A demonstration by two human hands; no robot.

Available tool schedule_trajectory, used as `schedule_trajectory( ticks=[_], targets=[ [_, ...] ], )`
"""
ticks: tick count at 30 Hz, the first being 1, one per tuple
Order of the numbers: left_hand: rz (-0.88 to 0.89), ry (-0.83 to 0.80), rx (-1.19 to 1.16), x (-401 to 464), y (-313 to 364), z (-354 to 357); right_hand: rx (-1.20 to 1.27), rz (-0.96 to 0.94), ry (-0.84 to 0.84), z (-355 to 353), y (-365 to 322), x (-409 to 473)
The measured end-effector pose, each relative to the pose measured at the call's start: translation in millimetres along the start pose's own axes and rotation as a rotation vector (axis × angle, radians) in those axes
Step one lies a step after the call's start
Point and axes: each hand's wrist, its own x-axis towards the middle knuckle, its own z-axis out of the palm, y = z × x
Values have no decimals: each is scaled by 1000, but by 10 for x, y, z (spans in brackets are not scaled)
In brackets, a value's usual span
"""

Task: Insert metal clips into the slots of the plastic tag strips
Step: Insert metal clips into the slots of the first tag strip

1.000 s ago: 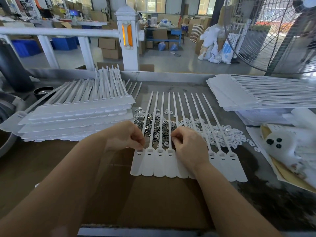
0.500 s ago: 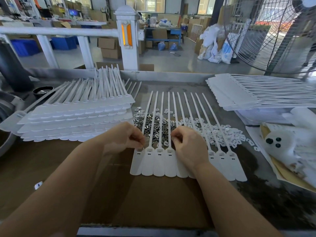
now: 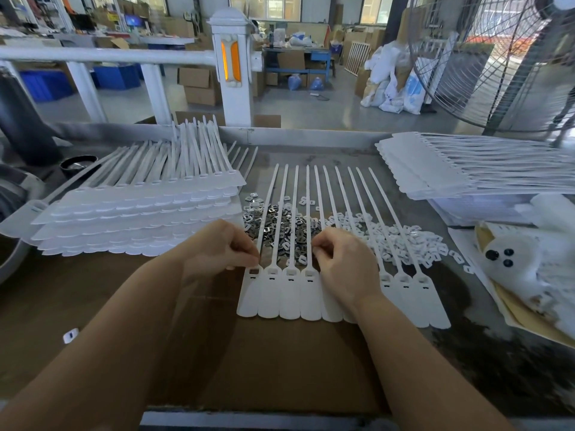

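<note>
A joined row of white plastic tag strips (image 3: pixel 289 301) lies flat in front of me, tails pointing away. A metal clip (image 3: pixel 254 271) sits in the slot of the leftmost tag. My left hand (image 3: pixel 222 248) rests beside that slot with fingers curled and pinched together; what they pinch is hidden. My right hand (image 3: pixel 345 262) covers the middle tags, its curled fingertips at the slot of the fourth tag, what they hold unseen. A heap of loose metal clips (image 3: pixel 280 233) lies under the tails just beyond both hands.
Stacked tag strips (image 3: pixel 130 219) fill the left of the table, another stack (image 3: pixel 460 172) the far right. White plastic caps (image 3: pixel 404 244) are piled right of the clips. A white bag (image 3: pixel 535 269) sits at right. Brown cardboard (image 3: pixel 280 362) covers the near table. A large fan (image 3: pixel 497 57) stands behind.
Both hands stay at the slots with only small finger movements. The left hand has shifted slightly and the clip in the leftmost slot shows now.
</note>
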Motion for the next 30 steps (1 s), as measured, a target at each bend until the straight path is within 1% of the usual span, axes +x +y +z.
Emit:
schedule_trajectory(
  ticks=[2, 5, 9, 12, 15, 21, 26, 30],
  targets=[
    [-39, 7, -76, -2, -26, -1, 7, 0, 4, -1, 1, -4],
    [-54, 53, -112, 16, -25, 20, 13, 6, 3, -6, 1, -7],
    [-20, 230, -20, 94, 82, 207, 33, 28, -10, -10, 5, 6],
    [-27, 320, 0, 150, 144, 390, 43, 37, -21, -17, 5, 6],
    [-51, 395, 104, 197, 184, 467, 36, 37, -28, -21, 12, 7],
    [-103, 408, 287, 225, 265, 501, 44, 40, -30, -18, 10, 11],
    [-131, 406, 298, 256, 284, 501, 43, 41, -27, -14, 10, 11],
    [-109, 389, 205, 293, 254, 502, 35, 35, -22, -17, 7, 12]
  ],
)
